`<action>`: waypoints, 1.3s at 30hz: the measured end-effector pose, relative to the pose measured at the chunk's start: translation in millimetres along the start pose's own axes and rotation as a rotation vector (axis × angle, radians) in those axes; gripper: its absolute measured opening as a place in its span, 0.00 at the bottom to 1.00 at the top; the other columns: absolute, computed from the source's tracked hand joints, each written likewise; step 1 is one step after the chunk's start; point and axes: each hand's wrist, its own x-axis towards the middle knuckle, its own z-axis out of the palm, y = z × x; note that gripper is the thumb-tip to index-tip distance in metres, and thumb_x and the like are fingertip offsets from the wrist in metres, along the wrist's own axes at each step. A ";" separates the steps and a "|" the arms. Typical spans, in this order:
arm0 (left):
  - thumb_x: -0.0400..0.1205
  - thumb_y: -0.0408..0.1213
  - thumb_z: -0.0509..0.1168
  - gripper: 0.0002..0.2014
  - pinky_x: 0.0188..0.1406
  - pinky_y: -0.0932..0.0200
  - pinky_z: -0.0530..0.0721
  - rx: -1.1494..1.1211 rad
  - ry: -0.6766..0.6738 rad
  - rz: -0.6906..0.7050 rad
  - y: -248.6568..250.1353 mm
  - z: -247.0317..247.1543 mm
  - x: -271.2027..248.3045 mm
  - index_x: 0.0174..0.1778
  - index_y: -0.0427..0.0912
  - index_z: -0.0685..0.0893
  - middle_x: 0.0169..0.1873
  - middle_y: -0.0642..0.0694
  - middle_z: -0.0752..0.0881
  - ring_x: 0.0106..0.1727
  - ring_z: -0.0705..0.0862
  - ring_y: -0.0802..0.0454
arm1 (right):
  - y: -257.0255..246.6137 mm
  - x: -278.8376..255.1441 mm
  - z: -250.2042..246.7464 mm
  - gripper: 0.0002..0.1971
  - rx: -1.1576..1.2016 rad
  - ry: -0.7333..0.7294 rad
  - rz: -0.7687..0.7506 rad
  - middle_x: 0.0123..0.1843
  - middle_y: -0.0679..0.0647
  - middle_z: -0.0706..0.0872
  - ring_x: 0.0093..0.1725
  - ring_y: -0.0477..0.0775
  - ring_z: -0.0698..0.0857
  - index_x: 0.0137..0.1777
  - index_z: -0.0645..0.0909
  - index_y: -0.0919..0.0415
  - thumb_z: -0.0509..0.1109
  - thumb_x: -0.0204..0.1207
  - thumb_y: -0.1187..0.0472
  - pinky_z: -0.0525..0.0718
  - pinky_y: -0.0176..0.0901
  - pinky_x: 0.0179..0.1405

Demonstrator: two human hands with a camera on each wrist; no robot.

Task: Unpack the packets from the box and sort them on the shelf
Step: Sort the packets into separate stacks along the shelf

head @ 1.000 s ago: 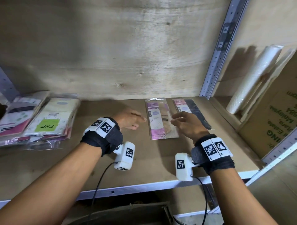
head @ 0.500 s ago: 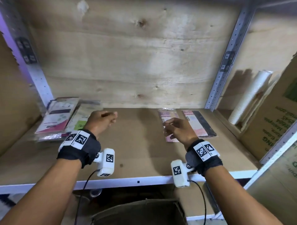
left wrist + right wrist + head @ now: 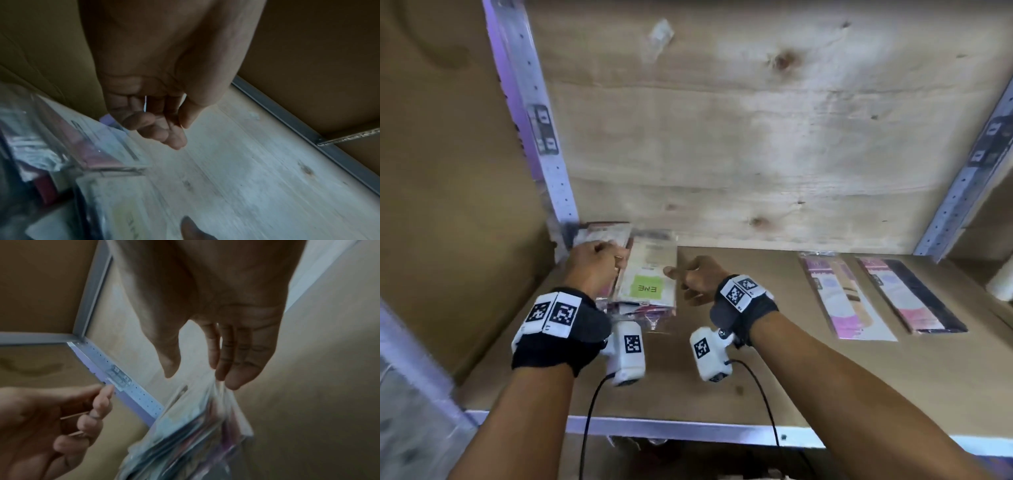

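Note:
A pile of clear-wrapped packets (image 3: pixel 650 274) lies in the back left corner of the wooden shelf (image 3: pixel 774 370); the top one carries a green label. My left hand (image 3: pixel 599 262) hovers over the pile's left side with fingers loosely curled, holding nothing (image 3: pixel 176 129). My right hand (image 3: pixel 688 279) is at the pile's right edge; in the right wrist view its fingertips (image 3: pixel 226 379) touch the clear plastic of the pile (image 3: pixel 195 426), thumb apart. A pink-and-beige packet (image 3: pixel 846 298) and a pink-and-black packet (image 3: pixel 911 294) lie side by side on the shelf's right.
Perforated metal uprights stand at the back left (image 3: pixel 544 144) and back right (image 3: pixel 962 178). A cardboard sheet (image 3: pixel 448 171) walls the left side. A white roll (image 3: pixel 1001 284) shows at the far right. The shelf's metal front edge (image 3: pixel 688 428) runs below my wrists.
Both hands moved left across the shelf, away from the two packets on the right, and now sit at the pile in the left corner. The view swung left with them.

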 end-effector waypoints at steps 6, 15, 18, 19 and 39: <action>0.73 0.49 0.69 0.05 0.40 0.55 0.85 0.127 -0.098 0.020 -18.1 -15.5 9.4 0.38 0.61 0.91 0.30 0.56 0.92 0.29 0.85 0.55 | 7.9 23.5 20.8 0.34 -0.121 0.033 0.040 0.57 0.63 0.89 0.55 0.66 0.89 0.60 0.81 0.69 0.87 0.60 0.48 0.88 0.64 0.57; 0.77 0.22 0.63 0.24 0.49 0.59 0.83 0.502 -0.356 0.221 -1.2 18.5 -37.7 0.64 0.52 0.83 0.54 0.48 0.85 0.52 0.85 0.47 | 33.6 -40.7 -43.4 0.14 0.351 0.054 -0.061 0.53 0.62 0.84 0.45 0.60 0.85 0.62 0.76 0.64 0.70 0.78 0.73 0.85 0.42 0.33; 0.76 0.34 0.74 0.25 0.54 0.57 0.82 0.645 -0.464 0.355 9.6 41.4 -63.0 0.69 0.57 0.81 0.63 0.47 0.78 0.55 0.84 0.49 | 29.8 -75.6 -70.2 0.13 0.540 0.112 -0.073 0.46 0.60 0.84 0.33 0.53 0.82 0.64 0.82 0.70 0.67 0.81 0.70 0.78 0.36 0.25; 0.75 0.37 0.76 0.24 0.56 0.54 0.84 0.644 -0.451 0.410 14.4 48.4 -70.2 0.66 0.58 0.82 0.64 0.47 0.77 0.56 0.84 0.49 | 29.0 -85.9 -79.4 0.13 0.598 0.129 -0.074 0.46 0.59 0.84 0.32 0.52 0.82 0.65 0.82 0.71 0.67 0.82 0.68 0.78 0.36 0.26; 0.82 0.36 0.71 0.07 0.26 0.68 0.82 -0.115 -0.362 0.451 19.4 161.9 -95.0 0.37 0.45 0.88 0.21 0.50 0.85 0.24 0.83 0.56 | 77.6 -146.6 -164.0 0.16 -0.004 0.280 -0.181 0.34 0.55 0.78 0.33 0.49 0.78 0.49 0.82 0.71 0.73 0.80 0.55 0.77 0.37 0.36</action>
